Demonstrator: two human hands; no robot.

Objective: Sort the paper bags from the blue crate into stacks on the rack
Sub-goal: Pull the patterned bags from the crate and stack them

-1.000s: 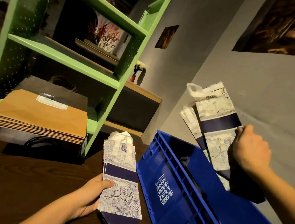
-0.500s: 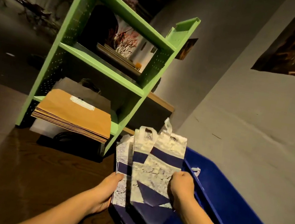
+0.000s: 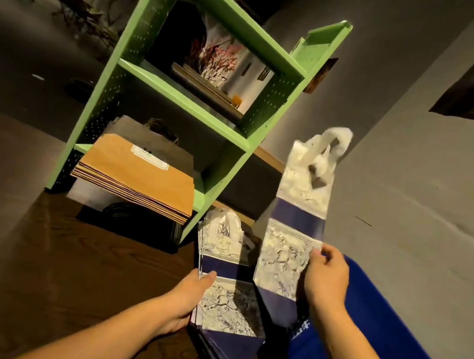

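paper bag [image 3: 288,251] edge pinched by right hand [image 3: 327,279]; left hand [image 3: 186,298] grips bag stack [image 3: 230,306].

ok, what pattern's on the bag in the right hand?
The patterned paper bag: white with blue ink-style print, solid navy band; head view.

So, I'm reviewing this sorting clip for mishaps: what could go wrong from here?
1. The right hand pinches the raised patterned bag by one edge only, so it may slip or swing.
2. The left hand holds the bundle of patterned bags at one side, and it is fanned; some could slide out.
3. The brown bag stack overhangs the bottom shelf of the green rack, so a nudge might tip it.
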